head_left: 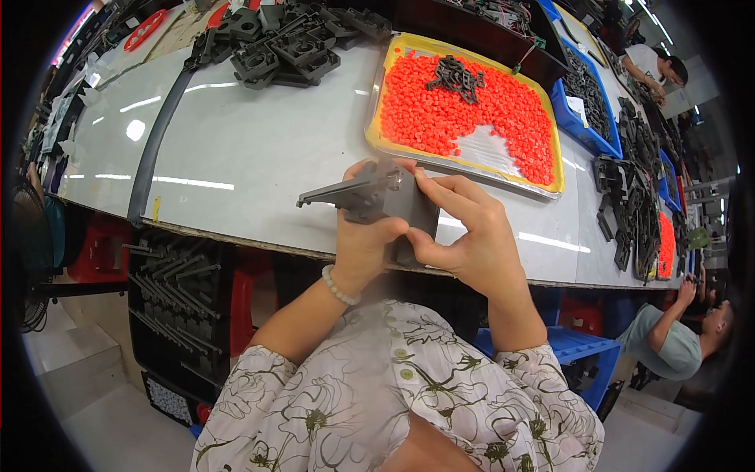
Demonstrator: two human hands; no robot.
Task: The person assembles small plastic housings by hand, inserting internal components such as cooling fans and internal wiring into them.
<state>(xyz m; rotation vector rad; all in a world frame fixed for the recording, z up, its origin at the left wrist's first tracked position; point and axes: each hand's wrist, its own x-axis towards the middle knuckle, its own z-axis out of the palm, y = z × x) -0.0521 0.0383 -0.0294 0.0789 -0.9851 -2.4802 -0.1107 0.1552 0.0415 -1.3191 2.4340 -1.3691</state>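
Both of my hands hold a dark grey plastic part (415, 206) just over the table's near edge. It has a boxy body, and a long thin arm sticks out to the left. My left hand (360, 240) is closed round its left side, with the thumb at the lower front. My right hand (469, 230) pinches the right side, index finger on top and thumb below. A blurred seam crosses the part, so its finer detail is hard to make out. Beyond it lies a yellow-rimmed tray (489, 146) of small orange-red plastic pieces (421, 106), with a clump of black parts (456, 79) on them.
Dark moulded parts (287, 47) are heaped at the far left of the white table (259, 141). A dark strip (161, 141) crosses the tabletop. Blue bins (586, 118) and more black parts (629, 189) line the right. Below left stands a black crate (177, 315) of long-armed parts. Other people sit at right.
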